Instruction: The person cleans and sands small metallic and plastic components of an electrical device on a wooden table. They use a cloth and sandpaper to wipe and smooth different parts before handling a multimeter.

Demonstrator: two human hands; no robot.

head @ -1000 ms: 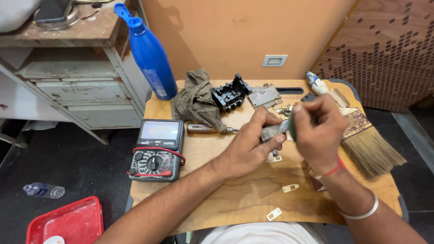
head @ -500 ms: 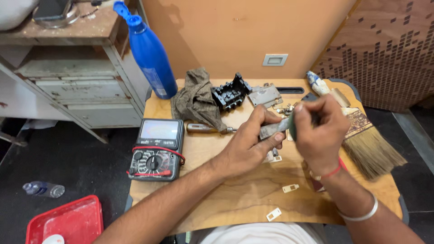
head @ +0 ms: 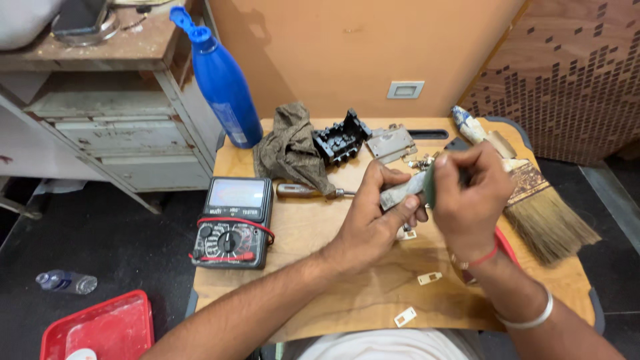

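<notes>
1. Head view: a grey metal strip (head: 402, 192) is gripped in the curled fingers of the left hand (head: 375, 215) above the middle of the small wooden table (head: 333, 293) — seemingly steadied for work.
2. The right hand (head: 470, 200) is closed on a green tool (head: 430, 185), pressed against the strip's end.
3. Counted: one multimeter (head: 232, 223) near the left edge, one paintbrush (head: 533, 193) at the right edge, one blue bottle (head: 223, 80) at the far-left corner — three small white clips (head: 429, 278) near the front edge

Single view: head-worn camera, looking steeply down and forward from above the near edge of a small wooden table (head: 347, 293). Close range; both forearms enter from the bottom edge. Far edge meets an orange wall (head: 347, 53); floor visible left.
</notes>
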